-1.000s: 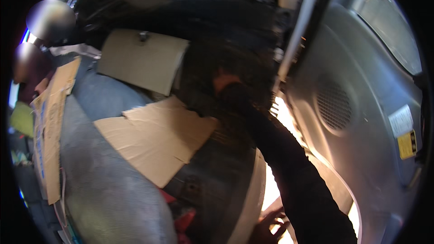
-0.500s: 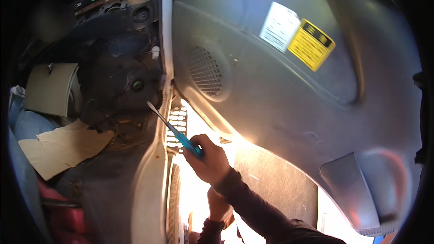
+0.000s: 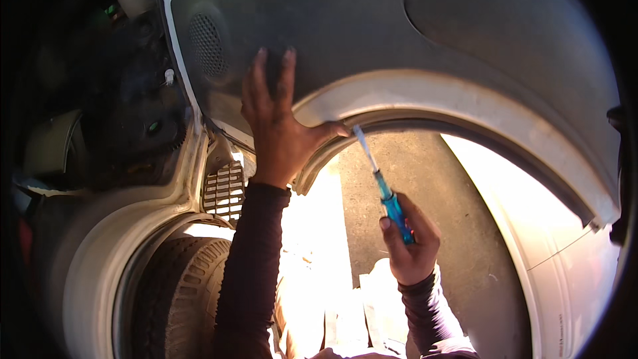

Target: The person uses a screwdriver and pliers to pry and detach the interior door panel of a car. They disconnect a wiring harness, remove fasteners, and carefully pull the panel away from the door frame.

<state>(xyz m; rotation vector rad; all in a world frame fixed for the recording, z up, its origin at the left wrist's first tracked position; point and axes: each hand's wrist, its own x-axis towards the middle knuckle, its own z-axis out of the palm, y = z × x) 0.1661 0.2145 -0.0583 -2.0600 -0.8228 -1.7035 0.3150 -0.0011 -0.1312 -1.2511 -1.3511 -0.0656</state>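
My right hand (image 3: 415, 239) is closed round the blue translucent handle of a screwdriver (image 3: 392, 209). Its metal shaft points up and slightly left, with the tip close to the lower edge of the grey door panel (image 3: 345, 33). To the left of it, my left hand (image 3: 276, 126) is open, fingers spread upward over that panel's lower front corner, the thumb stretched toward the screwdriver tip. It holds nothing; whether its fingertips press on the panel I cannot tell.
A round speaker grille (image 3: 208, 43) sits in the door panel. Left of the door opening lies the dark vehicle interior with a green round part (image 3: 154, 126). Below are a slatted step plate (image 3: 224, 189) and a tyre (image 3: 189, 292). Sunlit ground (image 3: 425, 179) shows under the door.
The view has shifted toward the door's lower edge. My right hand has carried the screwdriver rightward, away from the interior. My left hand has risen from below and spread out at the door panel.
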